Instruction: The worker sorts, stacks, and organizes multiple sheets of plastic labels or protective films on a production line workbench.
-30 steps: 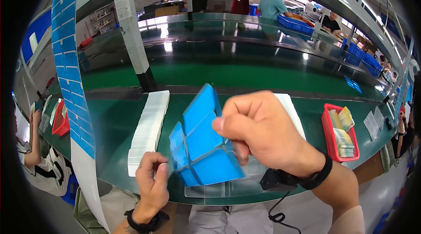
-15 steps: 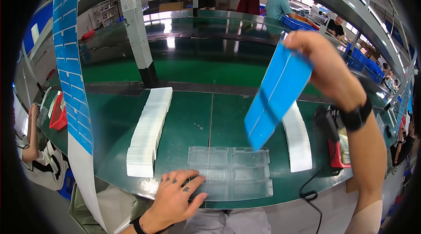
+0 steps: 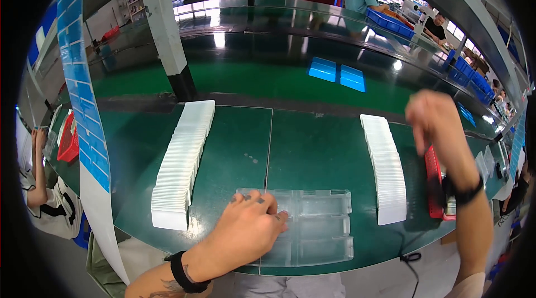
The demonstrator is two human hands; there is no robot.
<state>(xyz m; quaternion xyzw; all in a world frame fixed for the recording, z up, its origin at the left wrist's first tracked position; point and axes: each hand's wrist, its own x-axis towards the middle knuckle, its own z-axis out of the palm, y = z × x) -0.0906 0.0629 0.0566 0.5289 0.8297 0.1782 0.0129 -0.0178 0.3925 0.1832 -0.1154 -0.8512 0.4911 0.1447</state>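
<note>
Six-part rows of flat, clear plastic cases (image 3: 324, 225) lie in two columns at the near edge of the green table. My left hand (image 3: 245, 228) rests over the left column, its fingers curled together; what they pinch, if anything, is hidden. Raised at the right, my right hand (image 3: 438, 130) is smeared by motion, and no blue sheet shows in it. Two blue panels with a gap between them, a blue sheet (image 3: 338, 75), lie on the green conveyor belt ahead. Long overlapping rows of white cards stand on both sides: a left row (image 3: 178, 169) and a right row (image 3: 385, 169).
A red basket (image 3: 432, 181) stands at the right, a black cable (image 3: 412, 257) near it. Left of me hangs a blue-and-white strip (image 3: 84, 91), near a grey post (image 3: 163, 24). Another red basket (image 3: 68, 144) and people are farther off.
The blue sheet has left my right hand and now lies on the belt. My right hand has moved lower and rightward. My left hand has shifted right over the cases, its fingers curling.
</note>
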